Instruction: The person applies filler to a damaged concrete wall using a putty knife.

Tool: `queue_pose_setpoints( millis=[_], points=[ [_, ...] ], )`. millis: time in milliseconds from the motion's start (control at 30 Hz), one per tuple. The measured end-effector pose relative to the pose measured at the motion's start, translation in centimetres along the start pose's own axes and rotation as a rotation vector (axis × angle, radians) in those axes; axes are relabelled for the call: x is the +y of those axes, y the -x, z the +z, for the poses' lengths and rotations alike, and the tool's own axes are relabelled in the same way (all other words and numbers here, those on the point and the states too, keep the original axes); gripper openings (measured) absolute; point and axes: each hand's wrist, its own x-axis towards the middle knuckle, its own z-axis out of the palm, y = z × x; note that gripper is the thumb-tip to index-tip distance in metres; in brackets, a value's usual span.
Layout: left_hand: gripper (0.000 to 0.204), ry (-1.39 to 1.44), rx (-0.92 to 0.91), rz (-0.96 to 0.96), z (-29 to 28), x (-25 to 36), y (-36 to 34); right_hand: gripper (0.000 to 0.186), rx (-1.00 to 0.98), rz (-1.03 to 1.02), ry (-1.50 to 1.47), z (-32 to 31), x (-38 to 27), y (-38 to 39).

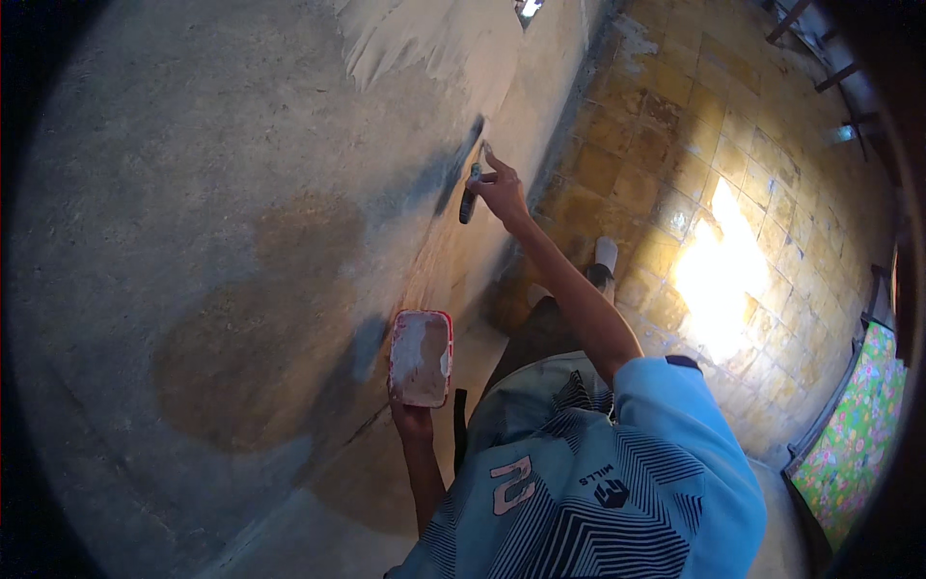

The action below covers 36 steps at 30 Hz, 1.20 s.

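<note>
My right hand [502, 193] is closed round a paintbrush with a dark handle [468, 205], reaching out to the grey wall [174, 125]. The brush's tip points up and lies at or very near the wall; I cannot tell if it touches. Lower down, my left hand [413, 417] grips a rectangular tub [449, 359] with a red rim from its near end. Pale, whitish paint [410, 352] coats the tub's inside. Most of the left fingers are hidden under the tub.
A pale, streaky painted patch [415, 39] covers the wall's upper part. Yellowish floor tiles [617, 145] stretch to the right, with a bright sunlit spot [721, 280]. A green flowered cloth [854, 425] hangs at the lower right. My foot [605, 256] stands close to the wall.
</note>
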Motion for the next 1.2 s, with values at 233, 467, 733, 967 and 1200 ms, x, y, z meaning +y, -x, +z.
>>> queue_pose_setpoints(
  millis=[233,467,733,967,1200],
  points=[
    [0.055,0.021,0.046,-0.047,2.0,0.9,1.1,0.064,-0.189,0.009,0.059,4.4,2.8,10.3],
    [0.056,0.043,-0.003,0.035,0.7,-0.1,0.4,0.08,-0.05,0.033,0.056,-0.9,4.4,1.3],
    [0.057,0.006,0.036,0.002,1.5,0.4,1.0,0.06,-0.1,-0.02,0.037,3.8,5.3,5.4],
    [0.059,-0.019,0.012,0.045,1.8,1.2,1.4,0.077,-0.072,0.036,0.107,0.3,2.8,3.1],
    [0.059,0.013,0.018,0.052,1.8,0.8,1.0,0.059,-0.107,-0.018,0.169,2.1,2.0,0.9]
  ],
)
